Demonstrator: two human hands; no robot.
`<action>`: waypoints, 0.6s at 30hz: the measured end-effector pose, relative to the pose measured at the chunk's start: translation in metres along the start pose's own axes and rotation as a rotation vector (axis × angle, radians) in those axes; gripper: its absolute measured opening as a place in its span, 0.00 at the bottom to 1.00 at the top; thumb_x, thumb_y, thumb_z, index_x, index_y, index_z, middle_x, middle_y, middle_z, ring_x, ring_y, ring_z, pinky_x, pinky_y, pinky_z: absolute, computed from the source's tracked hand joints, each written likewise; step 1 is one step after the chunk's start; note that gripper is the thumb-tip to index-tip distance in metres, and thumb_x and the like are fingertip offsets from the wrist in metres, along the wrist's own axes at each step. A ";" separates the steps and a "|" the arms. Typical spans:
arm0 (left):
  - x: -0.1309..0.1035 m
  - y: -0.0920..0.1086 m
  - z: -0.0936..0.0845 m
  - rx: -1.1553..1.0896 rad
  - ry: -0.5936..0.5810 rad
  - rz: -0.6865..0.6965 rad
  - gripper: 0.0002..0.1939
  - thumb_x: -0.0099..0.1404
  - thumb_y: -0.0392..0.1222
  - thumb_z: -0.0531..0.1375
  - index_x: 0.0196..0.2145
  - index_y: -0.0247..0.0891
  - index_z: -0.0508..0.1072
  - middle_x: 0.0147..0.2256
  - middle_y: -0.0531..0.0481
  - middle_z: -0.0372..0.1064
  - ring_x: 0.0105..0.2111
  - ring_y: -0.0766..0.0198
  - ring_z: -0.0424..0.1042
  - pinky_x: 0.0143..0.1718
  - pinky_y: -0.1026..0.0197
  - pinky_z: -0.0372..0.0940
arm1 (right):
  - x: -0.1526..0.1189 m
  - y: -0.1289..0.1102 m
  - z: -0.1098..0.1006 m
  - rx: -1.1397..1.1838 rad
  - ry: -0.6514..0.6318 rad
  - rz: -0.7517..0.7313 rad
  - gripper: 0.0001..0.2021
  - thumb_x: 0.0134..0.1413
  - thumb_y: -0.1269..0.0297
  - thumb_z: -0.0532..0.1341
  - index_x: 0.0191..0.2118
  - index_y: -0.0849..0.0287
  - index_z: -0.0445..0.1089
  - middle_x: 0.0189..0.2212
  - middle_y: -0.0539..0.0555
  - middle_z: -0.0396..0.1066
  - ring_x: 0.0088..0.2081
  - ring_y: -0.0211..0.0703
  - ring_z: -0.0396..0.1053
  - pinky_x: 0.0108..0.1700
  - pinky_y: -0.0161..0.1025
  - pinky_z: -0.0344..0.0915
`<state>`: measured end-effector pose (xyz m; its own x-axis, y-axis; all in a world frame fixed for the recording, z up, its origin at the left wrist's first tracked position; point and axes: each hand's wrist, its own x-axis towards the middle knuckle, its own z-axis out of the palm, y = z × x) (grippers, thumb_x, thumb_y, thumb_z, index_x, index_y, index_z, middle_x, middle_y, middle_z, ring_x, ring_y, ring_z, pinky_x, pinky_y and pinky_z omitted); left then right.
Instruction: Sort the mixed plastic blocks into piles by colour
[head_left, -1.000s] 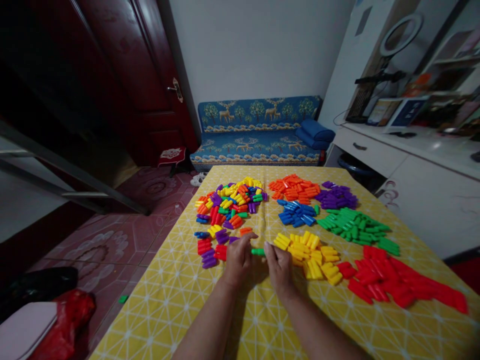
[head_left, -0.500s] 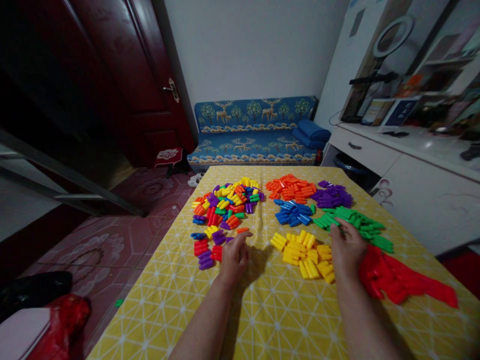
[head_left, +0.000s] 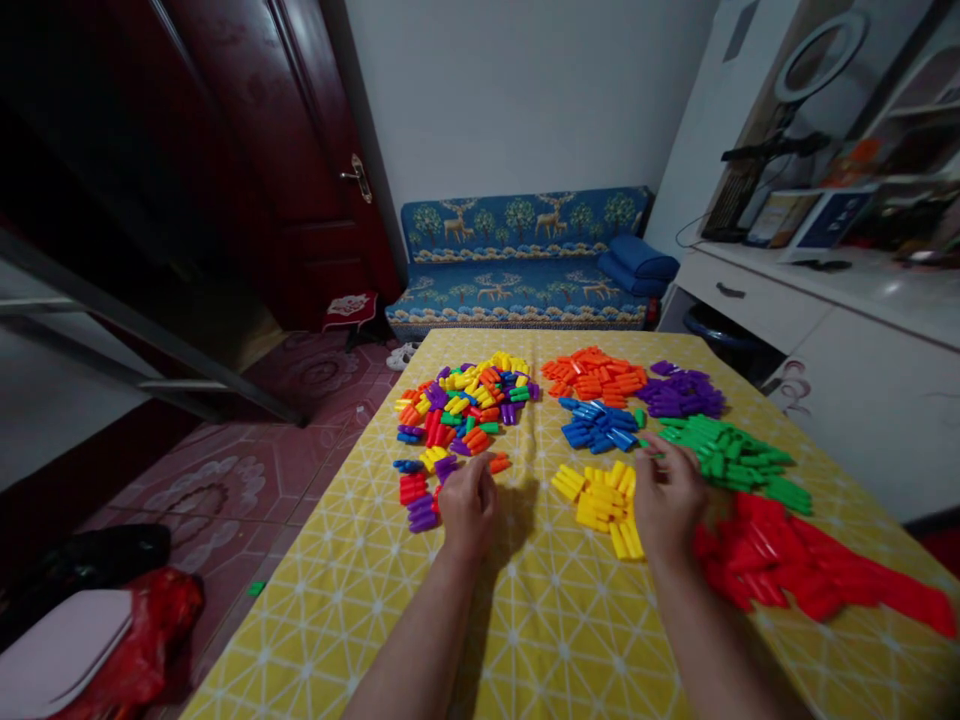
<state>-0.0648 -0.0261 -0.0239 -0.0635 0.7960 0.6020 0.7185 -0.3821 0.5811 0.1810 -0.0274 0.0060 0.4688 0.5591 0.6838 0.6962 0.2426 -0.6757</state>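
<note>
My left hand [head_left: 468, 508] has its fingers curled down at the near right edge of a pile of mixed-colour, bullet-shaped plastic blocks [head_left: 469, 400]. Loose orange blocks [head_left: 499, 462] lie just beyond its knuckles, and purple blocks [head_left: 423, 514] lie to its left. My right hand [head_left: 671, 495] is closed with its fingertips together, between the blue blocks [head_left: 598, 426] and the green blocks [head_left: 727, 452]. Its wrist side covers part of the yellow blocks [head_left: 600, 498]. Whatever either hand pinches is hidden or too small to make out. Red blocks [head_left: 799, 560] spread to the right of my right forearm.
Orange blocks [head_left: 592, 375] and purple blocks [head_left: 682, 392] form separate piles at the far right of the yellow patterned tablecloth [head_left: 517, 640]. Beyond the table stands a blue sofa [head_left: 517, 285]. A white cabinet [head_left: 862, 390] is on the right, and a green block [head_left: 256, 589] lies on the floor.
My right hand has shifted left, away from the green pile toward the blue and yellow ones. My left hand's fingers have curled in beside the mixed pile. The view has turned slightly left.
</note>
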 end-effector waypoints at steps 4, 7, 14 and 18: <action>0.009 0.001 -0.009 0.308 0.063 -0.054 0.12 0.64 0.38 0.55 0.43 0.42 0.75 0.42 0.44 0.74 0.45 0.52 0.69 0.50 0.49 0.58 | -0.044 -0.044 0.031 0.278 -0.338 -0.057 0.10 0.59 0.68 0.55 0.40 0.59 0.73 0.37 0.56 0.70 0.38 0.42 0.69 0.36 0.37 0.68; 0.012 0.000 -0.012 0.494 0.061 -0.153 0.17 0.61 0.39 0.57 0.49 0.39 0.73 0.52 0.40 0.68 0.53 0.47 0.62 0.56 0.43 0.52 | -0.074 -0.057 0.048 0.381 -0.543 -0.086 0.11 0.59 0.72 0.53 0.40 0.57 0.73 0.37 0.55 0.69 0.41 0.42 0.69 0.41 0.38 0.68; 0.009 -0.007 -0.007 0.456 -0.078 -0.201 0.20 0.58 0.30 0.55 0.46 0.38 0.74 0.51 0.40 0.68 0.48 0.50 0.67 0.48 0.49 0.63 | -0.088 -0.042 0.057 0.387 -0.639 -0.042 0.11 0.59 0.74 0.53 0.39 0.57 0.72 0.37 0.55 0.69 0.41 0.42 0.69 0.44 0.39 0.68; 0.013 -0.013 -0.007 0.215 0.017 -0.171 0.13 0.63 0.32 0.53 0.38 0.40 0.77 0.43 0.42 0.72 0.44 0.53 0.70 0.45 0.53 0.66 | -0.086 -0.039 0.057 0.380 -0.620 -0.027 0.11 0.59 0.74 0.53 0.38 0.57 0.72 0.37 0.55 0.69 0.41 0.42 0.69 0.43 0.39 0.68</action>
<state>-0.0801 -0.0143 -0.0200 -0.2069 0.8318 0.5150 0.8266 -0.1330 0.5468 0.0823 -0.0394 -0.0418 -0.0182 0.8682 0.4958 0.4135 0.4581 -0.7869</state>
